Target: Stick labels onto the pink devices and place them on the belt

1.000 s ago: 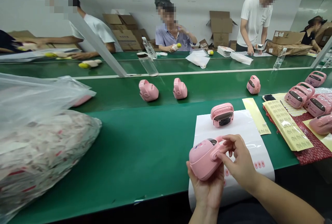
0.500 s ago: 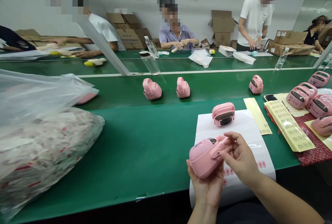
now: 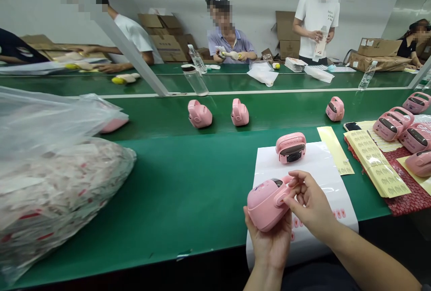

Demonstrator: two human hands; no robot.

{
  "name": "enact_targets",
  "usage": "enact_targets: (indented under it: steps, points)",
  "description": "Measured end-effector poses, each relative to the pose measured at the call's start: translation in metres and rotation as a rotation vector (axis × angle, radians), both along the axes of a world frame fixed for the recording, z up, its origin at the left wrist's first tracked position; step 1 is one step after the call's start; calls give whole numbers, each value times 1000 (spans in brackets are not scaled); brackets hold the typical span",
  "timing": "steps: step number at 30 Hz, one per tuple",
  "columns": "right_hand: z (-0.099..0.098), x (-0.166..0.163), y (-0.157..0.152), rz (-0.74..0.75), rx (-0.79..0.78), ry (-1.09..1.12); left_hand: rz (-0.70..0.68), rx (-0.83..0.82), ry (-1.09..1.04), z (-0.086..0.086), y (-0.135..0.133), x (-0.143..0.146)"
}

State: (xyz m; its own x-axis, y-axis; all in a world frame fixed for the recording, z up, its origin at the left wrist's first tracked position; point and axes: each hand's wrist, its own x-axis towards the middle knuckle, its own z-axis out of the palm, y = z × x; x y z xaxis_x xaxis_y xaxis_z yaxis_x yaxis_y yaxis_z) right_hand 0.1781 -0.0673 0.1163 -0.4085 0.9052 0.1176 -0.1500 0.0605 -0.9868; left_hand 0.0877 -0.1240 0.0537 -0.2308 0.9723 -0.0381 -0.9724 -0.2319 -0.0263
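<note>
In the head view, the left hand point(image 3: 271, 241) is turned palm up, its fingers cradling a pink device point(image 3: 266, 205) from below, with the thumb along its left side. The device is tilted, held over the near part of a white sheet point(image 3: 269, 160). The right hand point(image 3: 311, 210) comes in from the right, fingers bent at the device's handle point(image 3: 288, 187) and thumb by the hinge; I cannot tell whether they grip the handle or only touch it.

The sheet hangs over the edge of the green table point(image 3: 185, 192) and bears small red stickers point(image 3: 339, 213). A second device point(image 3: 291, 148) stands upright on its far part. To its right lie a yellow strip point(image 3: 333, 149) and a stack of yellow label sheets point(image 3: 375, 163), the stack partly on red bubble wrap point(image 3: 409, 203). More pink devices point(image 3: 387, 128) cluster at the far right.

A large clear bag point(image 3: 63, 183) of small packets fills the left side. Across the table, a person in a lilac shirt point(image 3: 215, 39) handles a pale, yellow-ended thing; another, in white point(image 3: 303, 8), stands.
</note>
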Motion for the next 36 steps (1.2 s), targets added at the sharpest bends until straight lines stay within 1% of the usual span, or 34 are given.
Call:
enact_targets:
  steps: [5, 9, 14, 18, 21, 26, 32, 36]
  points:
    - [4, 2, 4, 59, 29, -62, 42, -106, -3, 0, 0, 1]
    - [7, 5, 8, 117, -28, -57, 59, -134, 5, 1, 0, 1]
    - [8, 6, 9, 114, -63, -51, 47, -174, -4, 5, 1, 2]
    - [8, 5, 8, 134, -42, -87, 100, -237, -15, 7, 2, 2]
    - [8, 4, 8, 140, -8, -127, 101, -248, -8, 6, 1, 2]
    - [7, 3, 7, 88, 101, -200, 62, -193, -3, 2, 0, 1]
    - [7, 4, 6, 56, 245, -298, 51, -128, 36, 6, 0, 3]
    - [0, 3, 11, 0, 307, -374, 1, -111, 49, 1, -3, 5]
